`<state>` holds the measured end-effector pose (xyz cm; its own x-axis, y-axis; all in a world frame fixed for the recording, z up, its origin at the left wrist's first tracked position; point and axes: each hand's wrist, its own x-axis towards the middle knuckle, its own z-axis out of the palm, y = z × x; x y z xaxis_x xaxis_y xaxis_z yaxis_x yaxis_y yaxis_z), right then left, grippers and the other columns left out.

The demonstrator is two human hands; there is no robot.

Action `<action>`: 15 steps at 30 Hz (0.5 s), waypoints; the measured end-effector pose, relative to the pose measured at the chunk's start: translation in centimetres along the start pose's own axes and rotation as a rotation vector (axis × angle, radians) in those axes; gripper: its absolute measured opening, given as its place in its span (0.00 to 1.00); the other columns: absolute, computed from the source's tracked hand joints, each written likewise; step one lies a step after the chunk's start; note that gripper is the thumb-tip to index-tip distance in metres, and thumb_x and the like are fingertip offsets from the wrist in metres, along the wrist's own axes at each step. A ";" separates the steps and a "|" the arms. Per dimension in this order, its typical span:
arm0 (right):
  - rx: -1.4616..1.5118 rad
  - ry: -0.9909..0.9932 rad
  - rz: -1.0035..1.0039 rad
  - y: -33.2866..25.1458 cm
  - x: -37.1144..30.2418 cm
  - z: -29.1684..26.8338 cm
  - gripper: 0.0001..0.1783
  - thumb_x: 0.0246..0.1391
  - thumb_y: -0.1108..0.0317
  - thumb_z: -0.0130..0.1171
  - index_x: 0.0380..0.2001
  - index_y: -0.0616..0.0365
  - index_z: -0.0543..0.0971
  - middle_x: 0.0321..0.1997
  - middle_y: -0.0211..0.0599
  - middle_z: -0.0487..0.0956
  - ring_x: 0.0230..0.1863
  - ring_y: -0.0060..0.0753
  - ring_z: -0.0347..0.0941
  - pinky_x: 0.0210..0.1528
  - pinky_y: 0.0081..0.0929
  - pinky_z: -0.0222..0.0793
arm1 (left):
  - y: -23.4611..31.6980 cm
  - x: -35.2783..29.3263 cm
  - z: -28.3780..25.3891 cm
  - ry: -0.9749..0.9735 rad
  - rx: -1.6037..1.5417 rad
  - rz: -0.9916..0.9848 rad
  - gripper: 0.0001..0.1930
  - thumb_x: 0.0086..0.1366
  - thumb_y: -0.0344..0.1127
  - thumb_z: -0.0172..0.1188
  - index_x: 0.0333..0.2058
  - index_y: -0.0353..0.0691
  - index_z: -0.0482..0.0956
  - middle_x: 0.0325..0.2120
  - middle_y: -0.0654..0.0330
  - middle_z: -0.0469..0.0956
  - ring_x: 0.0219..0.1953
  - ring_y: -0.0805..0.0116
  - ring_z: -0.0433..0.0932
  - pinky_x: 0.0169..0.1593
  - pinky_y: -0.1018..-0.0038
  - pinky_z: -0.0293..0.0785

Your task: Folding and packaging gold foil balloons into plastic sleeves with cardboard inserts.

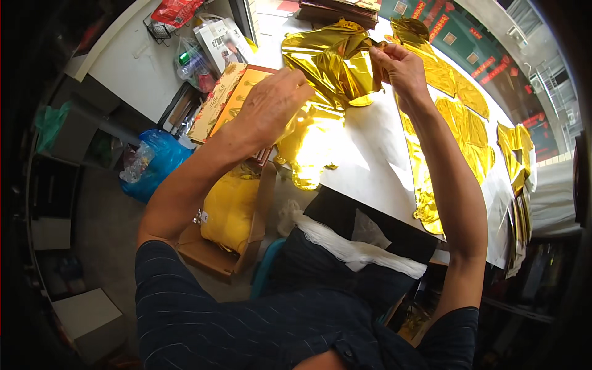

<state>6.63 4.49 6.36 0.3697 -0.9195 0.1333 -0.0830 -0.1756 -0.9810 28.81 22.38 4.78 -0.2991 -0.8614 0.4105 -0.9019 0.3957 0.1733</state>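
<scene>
Gold foil sheet [333, 61], at 12 o'clock above the worktop [370, 154]: gripped by left hand [271, 102] and pinched by right hand [401, 65]. Step judged: folding; an aligned crease is called for next.

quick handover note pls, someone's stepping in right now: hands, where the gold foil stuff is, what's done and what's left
Left hand: resting on the crumpled gold foil piece, fingers hidden under it.
Right hand: fingers pinch the piece's upper right edge.
The piece is held up over the white table.
Done: by the look of it, flat gold foil shapes laid in a row along the table's right side.
Left: the held piece is not yet flat or set down. A yellow bundle sits in the cardboard box below left.
</scene>
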 end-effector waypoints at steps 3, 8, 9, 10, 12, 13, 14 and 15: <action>0.021 -0.187 -0.071 -1.0 0.6 -0.2 0.11 0.66 0.66 0.65 0.37 0.66 0.84 0.27 0.29 0.81 0.26 0.17 0.72 0.31 0.21 0.68 | -1.3 3.3 1.3 0.042 -0.113 0.040 0.05 0.59 0.31 0.66 0.32 0.36 0.83 0.30 0.51 0.82 0.40 0.47 0.82 0.43 0.55 0.78; -0.171 -0.189 -0.335 -4.6 3.4 -0.6 0.10 0.69 0.67 0.62 0.44 0.64 0.84 0.33 0.26 0.84 0.34 0.14 0.76 0.38 0.16 0.71 | -3.0 7.1 2.9 -0.272 0.112 -0.188 0.13 0.59 0.39 0.69 0.35 0.33 0.85 0.29 0.46 0.82 0.38 0.43 0.83 0.45 0.54 0.80; -0.233 -0.194 -0.468 -5.8 4.8 -2.3 0.12 0.69 0.66 0.61 0.48 0.63 0.84 0.40 0.27 0.86 0.39 0.14 0.78 0.43 0.17 0.73 | -3.3 7.4 3.4 -0.289 0.108 -0.169 0.15 0.60 0.40 0.70 0.37 0.32 0.85 0.31 0.45 0.82 0.41 0.43 0.83 0.47 0.55 0.80; -0.325 -0.117 -0.470 -6.0 7.8 -6.8 0.13 0.69 0.65 0.62 0.49 0.62 0.84 0.43 0.27 0.86 0.42 0.15 0.79 0.47 0.17 0.74 | -2.9 8.3 4.1 -0.239 0.081 -0.115 0.21 0.60 0.44 0.70 0.46 0.34 0.83 0.41 0.42 0.80 0.49 0.43 0.80 0.55 0.55 0.77; -0.329 -0.036 -0.538 -10.0 10.3 -10.0 0.10 0.66 0.70 0.62 0.47 0.64 0.83 0.47 0.41 0.85 0.43 0.31 0.81 0.47 0.26 0.76 | -2.9 8.5 4.5 -0.235 0.040 -0.150 0.23 0.61 0.46 0.70 0.48 0.35 0.82 0.46 0.43 0.79 0.52 0.44 0.78 0.56 0.55 0.75; -0.291 0.029 -0.620 -12.2 10.0 -9.8 0.11 0.72 0.67 0.57 0.42 0.64 0.84 0.36 0.30 0.85 0.38 0.22 0.77 0.42 0.20 0.73 | -3.3 8.1 4.4 -0.236 0.006 -0.213 0.25 0.61 0.47 0.70 0.51 0.36 0.81 0.50 0.45 0.77 0.55 0.45 0.76 0.58 0.55 0.73; -0.296 0.189 -0.514 -14.8 8.8 -8.9 0.12 0.72 0.64 0.58 0.40 0.62 0.83 0.35 0.30 0.84 0.34 0.21 0.76 0.37 0.21 0.72 | -4.4 7.8 4.0 -0.331 -0.011 -0.246 0.29 0.60 0.50 0.70 0.54 0.38 0.78 0.52 0.45 0.75 0.57 0.45 0.74 0.60 0.56 0.71; -0.288 0.194 -0.559 -16.7 9.7 -12.2 0.13 0.72 0.61 0.58 0.39 0.60 0.83 0.33 0.28 0.83 0.30 0.20 0.74 0.33 0.21 0.71 | -4.1 8.6 4.1 -0.336 -0.020 -0.235 0.29 0.59 0.51 0.71 0.53 0.37 0.79 0.52 0.45 0.75 0.56 0.45 0.74 0.60 0.57 0.72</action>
<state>0.27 -5.77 25.76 0.2574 -0.7046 0.6613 -0.1810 -0.7074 -0.6833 28.71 12.05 3.92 -0.1740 -0.9838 0.0429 -0.9524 0.1792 0.2465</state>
